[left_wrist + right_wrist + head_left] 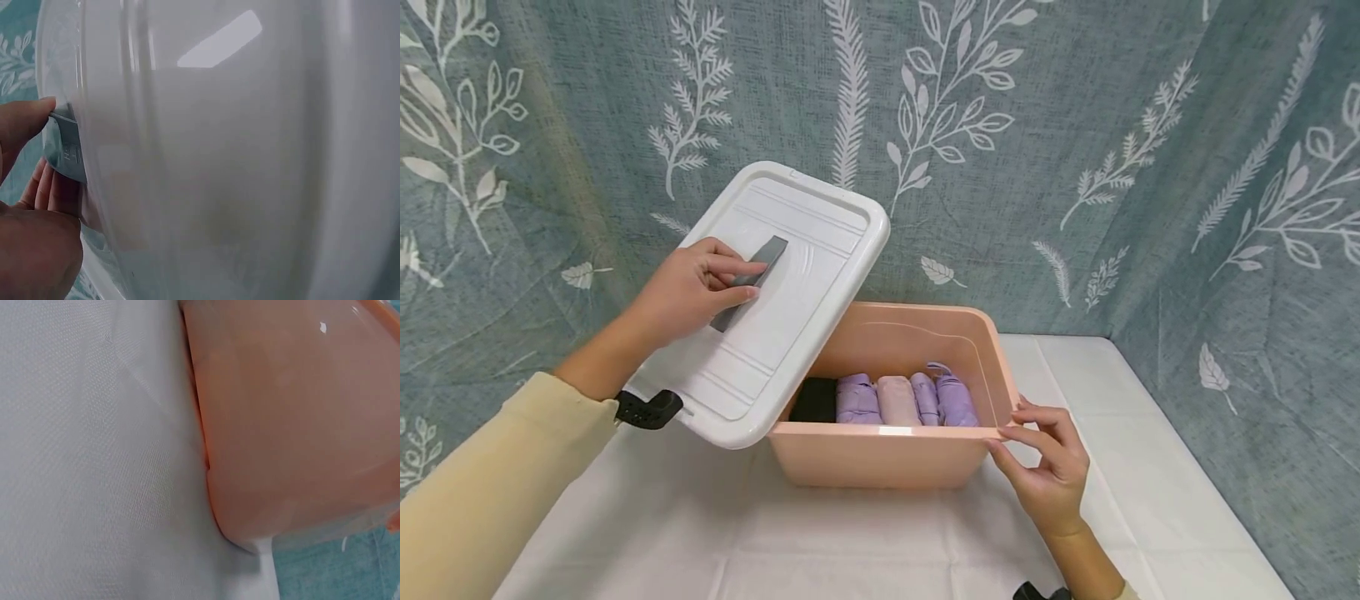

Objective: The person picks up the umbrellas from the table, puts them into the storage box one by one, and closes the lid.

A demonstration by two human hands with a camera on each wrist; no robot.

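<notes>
My left hand (pixel 688 287) pinches the grey handle (pixel 771 250) of a white plastic lid (pixel 805 292). The lid is tilted, over the left part of a peach-coloured plastic bin (pixel 880 462). In the left wrist view, thumb and fingers lie on either side of the handle (pixel 69 147). My right hand (pixel 1048 471) grips the bin's rim at its front right corner. Inside the bin is a row of rolled or folded cloth-like bundles: a black one (pixel 816 400), a pink one (pixel 897 400) and several purple ones (pixel 953 400). The lid hides the bin's left end.
A white cloth (pixel 1150 467) covers the table under the bin. Behind and to the right hangs a blue-green curtain (pixel 1060 125) with white leaf patterns. The right wrist view shows the bin's outer wall (pixel 287 425) beside the cloth.
</notes>
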